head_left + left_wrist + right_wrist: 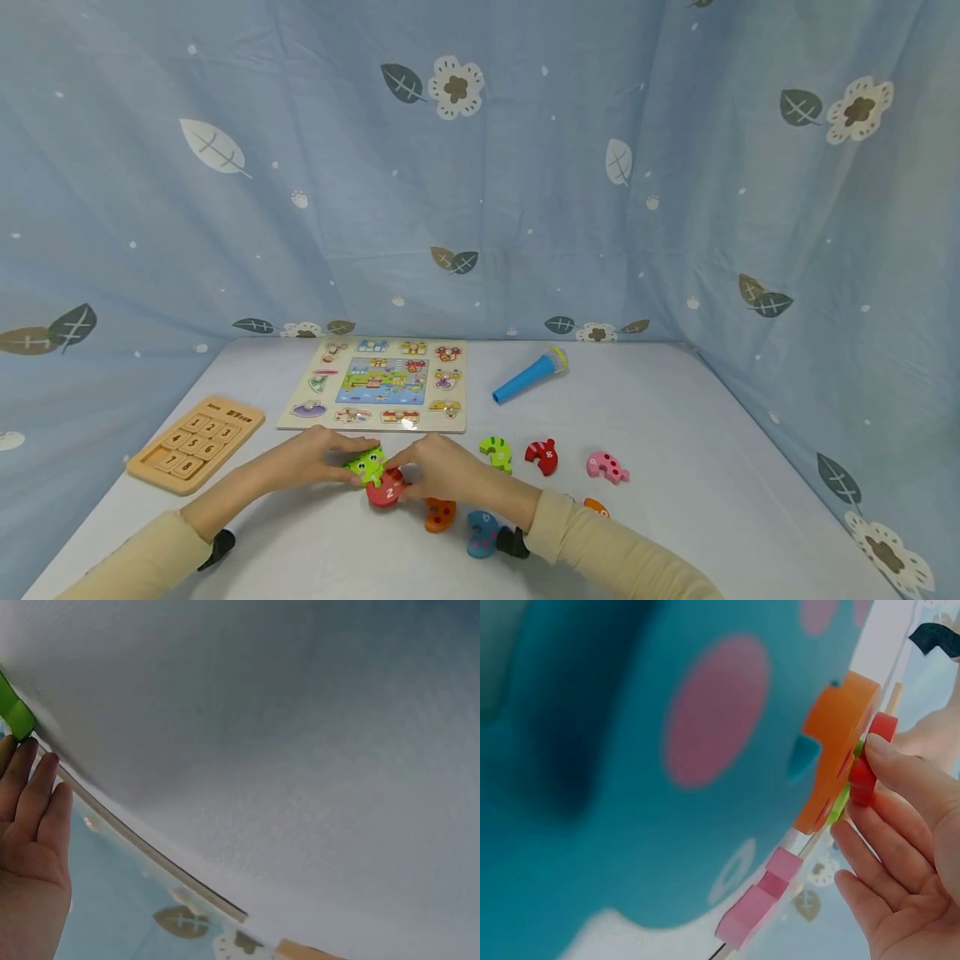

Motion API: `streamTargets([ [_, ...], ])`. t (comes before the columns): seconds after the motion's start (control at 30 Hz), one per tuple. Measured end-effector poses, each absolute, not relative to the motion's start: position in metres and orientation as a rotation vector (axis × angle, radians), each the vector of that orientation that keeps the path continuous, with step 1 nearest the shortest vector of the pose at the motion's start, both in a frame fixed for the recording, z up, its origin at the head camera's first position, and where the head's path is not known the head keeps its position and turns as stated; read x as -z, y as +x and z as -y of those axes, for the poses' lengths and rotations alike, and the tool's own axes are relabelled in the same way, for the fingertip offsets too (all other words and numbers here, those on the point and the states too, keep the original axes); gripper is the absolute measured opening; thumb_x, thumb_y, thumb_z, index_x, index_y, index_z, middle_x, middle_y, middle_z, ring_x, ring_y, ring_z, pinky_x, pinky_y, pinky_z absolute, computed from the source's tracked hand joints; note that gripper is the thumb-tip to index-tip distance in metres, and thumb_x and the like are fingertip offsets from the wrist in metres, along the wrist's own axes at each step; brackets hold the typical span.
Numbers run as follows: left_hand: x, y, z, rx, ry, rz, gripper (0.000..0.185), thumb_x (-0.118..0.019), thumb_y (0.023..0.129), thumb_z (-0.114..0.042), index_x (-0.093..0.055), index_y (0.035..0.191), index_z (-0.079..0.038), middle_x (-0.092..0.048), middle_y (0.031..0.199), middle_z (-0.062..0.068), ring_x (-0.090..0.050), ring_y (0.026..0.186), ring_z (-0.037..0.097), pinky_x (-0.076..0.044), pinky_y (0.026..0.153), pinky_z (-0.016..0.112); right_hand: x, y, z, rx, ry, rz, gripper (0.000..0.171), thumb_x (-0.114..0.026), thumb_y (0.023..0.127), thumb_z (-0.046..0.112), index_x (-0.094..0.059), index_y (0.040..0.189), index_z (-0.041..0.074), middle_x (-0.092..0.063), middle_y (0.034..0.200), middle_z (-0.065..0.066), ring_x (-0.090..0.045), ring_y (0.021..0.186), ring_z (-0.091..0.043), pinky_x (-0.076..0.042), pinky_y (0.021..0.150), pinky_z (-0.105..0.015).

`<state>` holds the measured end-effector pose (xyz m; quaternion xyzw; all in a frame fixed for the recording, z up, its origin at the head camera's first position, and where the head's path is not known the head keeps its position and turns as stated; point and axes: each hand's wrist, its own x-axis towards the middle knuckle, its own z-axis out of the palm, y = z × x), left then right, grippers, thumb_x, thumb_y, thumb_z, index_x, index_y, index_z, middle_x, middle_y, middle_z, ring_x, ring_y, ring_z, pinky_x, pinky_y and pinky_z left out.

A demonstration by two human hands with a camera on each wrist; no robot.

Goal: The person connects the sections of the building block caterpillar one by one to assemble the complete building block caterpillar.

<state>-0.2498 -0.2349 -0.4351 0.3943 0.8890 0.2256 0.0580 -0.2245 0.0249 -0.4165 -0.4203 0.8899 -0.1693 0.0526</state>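
Observation:
A green frog-shaped piece (366,465) lies against a red number piece (386,490) on the white table (712,467), near the front middle. My left hand (347,454) lies flat beside the green piece, its straight fingers (34,780) touching the edge of the green piece (15,712). From the other side my right hand (411,471) reaches in; in the right wrist view my right hand (874,806) pinches the red piece (870,769) with thumb and finger.
Loose number pieces lie to the right: orange (440,512), blue (482,533), green (497,452), red (542,456), pink (606,467). A picture puzzle board (375,383), a wooden number board (197,442) and a blue toy microphone (528,377) lie further back. Curtains enclose the table.

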Motion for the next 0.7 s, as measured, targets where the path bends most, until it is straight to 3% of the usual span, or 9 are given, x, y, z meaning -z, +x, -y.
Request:
streamTargets([
  [0.2, 0.4345, -0.2481, 0.2342, -0.703, 1.196, -2.685, 0.064, -0.068, 0.082, -0.051, -0.061, 0.131, -0.01, -0.062, 0.128, 0.004, -0.058, 0.117, 0.028, -0.051, 0.093, 0.041, 0.4149, -0.2263, -0.0215, 0.474, -1.278, -2.716, 0.039, -0.081, 0.079, 0.026, -0.072, 0.116, 0.017, -0.071, 0.107, 0.01, -0.057, 0.083, 0.006, -0.042, 0.072, -0.004],
  [0.43, 0.4348, -0.2486, 0.2337, -0.707, 1.19, -2.68, 0.063, -0.069, 0.082, -0.049, -0.061, 0.131, -0.01, -0.061, 0.128, 0.005, -0.057, 0.118, 0.029, -0.05, 0.094, 0.044, 0.4147, -0.2265, -0.0202, 0.386, -1.308, -2.724, 0.038, -0.08, 0.08, 0.026, -0.072, 0.116, 0.017, -0.071, 0.108, 0.01, -0.062, 0.098, 0.003, -0.044, 0.08, -0.005],
  [0.7, 0.4358, -0.2495, 0.2342, -0.709, 1.177, -2.685, 0.064, -0.068, 0.081, -0.052, -0.061, 0.131, -0.012, -0.061, 0.128, 0.005, -0.057, 0.118, 0.029, -0.05, 0.094, 0.044, 0.4144, -0.226, -0.019, 0.303, -1.328, -2.736, 0.041, -0.08, 0.08, 0.029, -0.071, 0.118, 0.018, -0.071, 0.109, 0.006, -0.06, 0.08, 0.005, -0.041, 0.068, -0.001],
])
